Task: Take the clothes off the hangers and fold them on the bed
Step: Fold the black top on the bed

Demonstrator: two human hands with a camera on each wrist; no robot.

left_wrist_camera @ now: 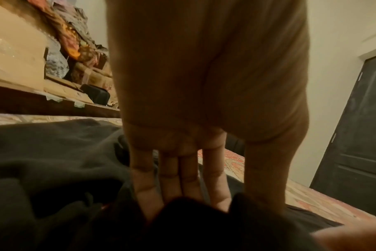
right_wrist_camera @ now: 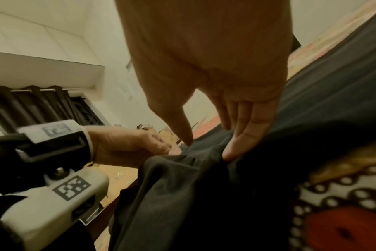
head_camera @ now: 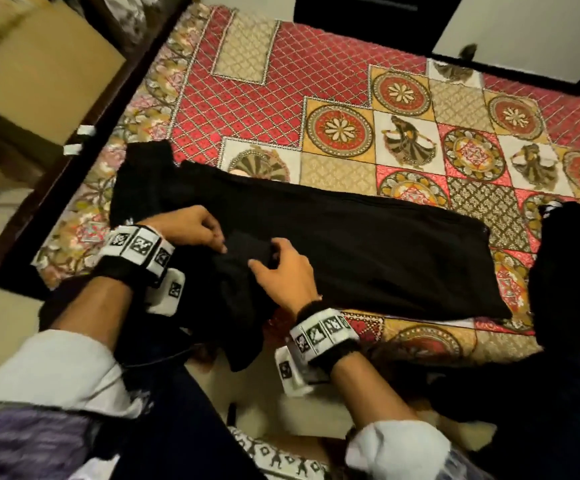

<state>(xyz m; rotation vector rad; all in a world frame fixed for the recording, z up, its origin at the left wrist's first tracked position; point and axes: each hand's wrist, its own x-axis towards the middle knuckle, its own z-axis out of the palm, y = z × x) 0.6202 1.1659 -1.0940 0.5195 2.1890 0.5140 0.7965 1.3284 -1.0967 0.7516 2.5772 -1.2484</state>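
Observation:
A long black garment (head_camera: 368, 251) lies flat across the patterned bedspread (head_camera: 316, 81). Its near left end is bunched and hangs over the bed's edge. My left hand (head_camera: 198, 230) and right hand (head_camera: 281, 268) meet at that bunched end, close together. In the left wrist view the fingers (left_wrist_camera: 174, 178) reach down into the dark cloth (left_wrist_camera: 54, 161), and a fold covers their tips beside the thumb. In the right wrist view a gathered fold of cloth (right_wrist_camera: 182, 186) sits between the thumb and the fingers (right_wrist_camera: 243, 135). No hanger is in view.
A second black garment (head_camera: 572, 271) lies heaped at the bed's right edge. A dark wooden bed frame (head_camera: 73, 161) runs along the left, with cardboard boxes (head_camera: 39, 74) beyond it. A dark door (left_wrist_camera: 354, 135) stands past the bed.

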